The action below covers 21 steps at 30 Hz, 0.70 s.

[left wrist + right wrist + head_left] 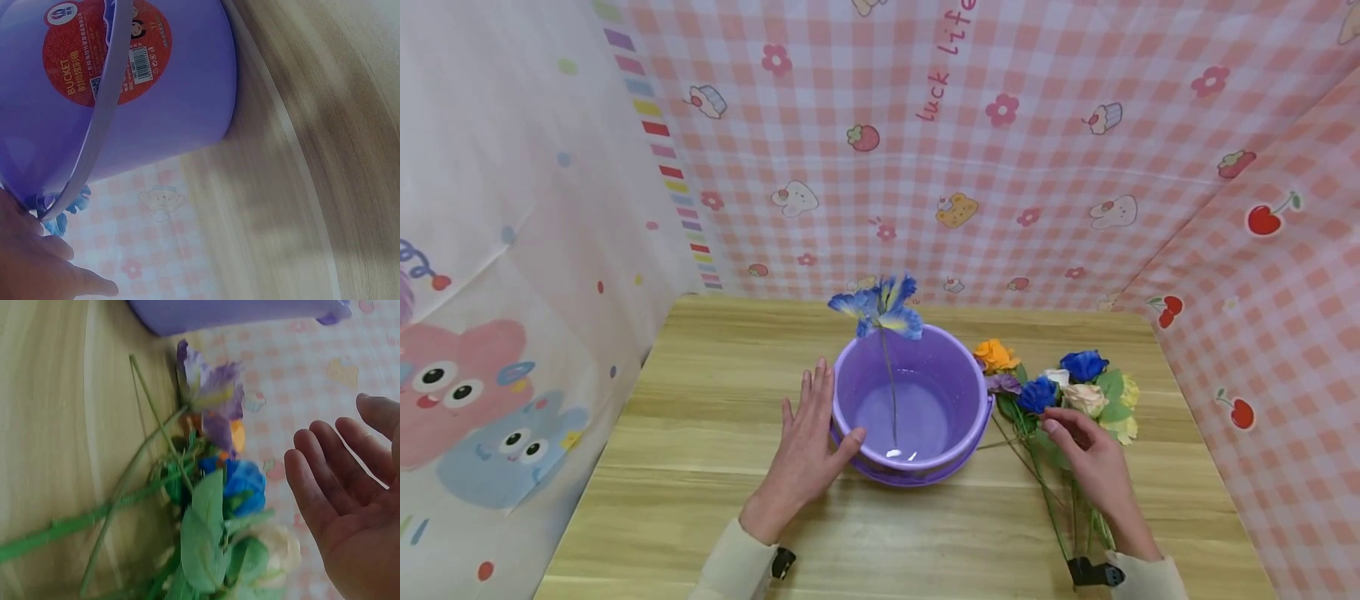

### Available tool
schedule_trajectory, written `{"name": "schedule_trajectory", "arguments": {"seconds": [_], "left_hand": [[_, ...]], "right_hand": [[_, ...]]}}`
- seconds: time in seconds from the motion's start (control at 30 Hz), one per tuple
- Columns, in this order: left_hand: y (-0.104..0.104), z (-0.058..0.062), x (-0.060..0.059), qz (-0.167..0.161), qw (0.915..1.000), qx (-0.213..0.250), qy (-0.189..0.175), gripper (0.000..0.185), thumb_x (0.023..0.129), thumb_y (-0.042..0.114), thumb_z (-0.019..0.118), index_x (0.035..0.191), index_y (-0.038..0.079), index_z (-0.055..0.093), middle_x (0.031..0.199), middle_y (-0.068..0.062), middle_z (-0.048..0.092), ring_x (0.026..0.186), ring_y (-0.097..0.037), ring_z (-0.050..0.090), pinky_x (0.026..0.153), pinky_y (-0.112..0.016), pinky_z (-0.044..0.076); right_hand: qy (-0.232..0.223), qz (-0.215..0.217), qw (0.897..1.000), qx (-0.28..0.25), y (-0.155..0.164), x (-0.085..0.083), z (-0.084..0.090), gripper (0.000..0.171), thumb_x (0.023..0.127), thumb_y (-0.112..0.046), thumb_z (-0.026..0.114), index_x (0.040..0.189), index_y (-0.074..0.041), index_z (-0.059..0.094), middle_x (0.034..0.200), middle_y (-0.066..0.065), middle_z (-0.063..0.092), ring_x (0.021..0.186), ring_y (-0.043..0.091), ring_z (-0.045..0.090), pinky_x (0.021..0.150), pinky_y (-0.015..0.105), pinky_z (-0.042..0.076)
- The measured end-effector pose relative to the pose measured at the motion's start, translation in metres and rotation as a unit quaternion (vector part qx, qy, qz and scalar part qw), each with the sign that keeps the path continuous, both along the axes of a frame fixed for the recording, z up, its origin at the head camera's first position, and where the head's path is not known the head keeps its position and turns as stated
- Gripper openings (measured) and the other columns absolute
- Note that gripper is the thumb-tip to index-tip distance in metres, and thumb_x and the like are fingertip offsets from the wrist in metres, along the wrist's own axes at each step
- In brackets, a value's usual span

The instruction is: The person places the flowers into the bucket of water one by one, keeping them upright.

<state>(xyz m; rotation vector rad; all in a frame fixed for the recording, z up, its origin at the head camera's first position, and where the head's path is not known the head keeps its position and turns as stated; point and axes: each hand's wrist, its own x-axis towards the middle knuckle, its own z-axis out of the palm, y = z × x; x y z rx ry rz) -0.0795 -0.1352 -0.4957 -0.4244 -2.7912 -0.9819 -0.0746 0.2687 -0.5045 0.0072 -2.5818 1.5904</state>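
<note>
Purple bucket (pixel 917 408) mid-tabletop (pixel 700 433), one blue flower (pixel 880 307) standing in it. Left hand (pixel 808 442) flat against the bucket's left wall, fingers straight, thumb at the rim. Right hand (pixel 1093 462) hovers over the flower bunch (pixel 1060 392) right of the bucket, fingers loosely open, gripping nothing.

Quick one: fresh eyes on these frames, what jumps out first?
The purple bucket at the middle of the wooden table, with one blue iris standing in it. The left hand rests flat against its left side. To the bucket's right lies a pile of artificial flowers, orange, blue and cream, with the right hand open over their stems.
</note>
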Motion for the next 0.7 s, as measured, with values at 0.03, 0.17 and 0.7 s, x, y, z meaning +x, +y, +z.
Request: {"name": "schedule_trajectory", "arguments": {"seconds": [0.03,0.17,0.7], "left_hand": [[0.0,0.0,0.0,0.0,1.0,0.0,-0.001,0.096,0.101,0.066,0.044,0.167,0.007,0.008,0.174,-0.007,-0.002,0.158,-0.039,0.004,0.116,-0.076,0.006],[0.0,0.001,0.001,0.0,1.0,0.0,-0.001,0.095,0.101,0.065,0.045,0.167,0.007,0.008,0.174,-0.008,-0.001,0.158,-0.037,0.003,0.115,-0.076,0.006],[0.0,0.0,0.0,-0.001,1.0,0.005,0.003,0.095,0.101,0.064,0.045,0.166,0.005,0.009,0.174,-0.013,0.003,0.157,-0.041,0.006,0.115,-0.077,0.007]], "right_hand": [[0.003,-0.002,1.0,-0.005,0.003,0.001,-0.001,0.034,0.106,-0.019,0.062,0.127,0.006,0.066,0.118,0.009,0.074,0.098,-0.001,0.068,0.082,0.016,0.057],[0.025,-0.006,0.999,-0.024,0.017,0.004,-0.002,0.031,0.105,-0.012,0.061,0.126,0.011,0.065,0.111,-0.01,0.074,0.097,0.001,0.07,0.081,0.018,0.058],[0.019,-0.045,0.989,-0.138,0.071,0.02,-0.006,0.026,0.104,-0.006,0.062,0.126,0.007,0.067,0.106,-0.008,0.078,0.093,0.006,0.073,0.078,0.02,0.06]]}}
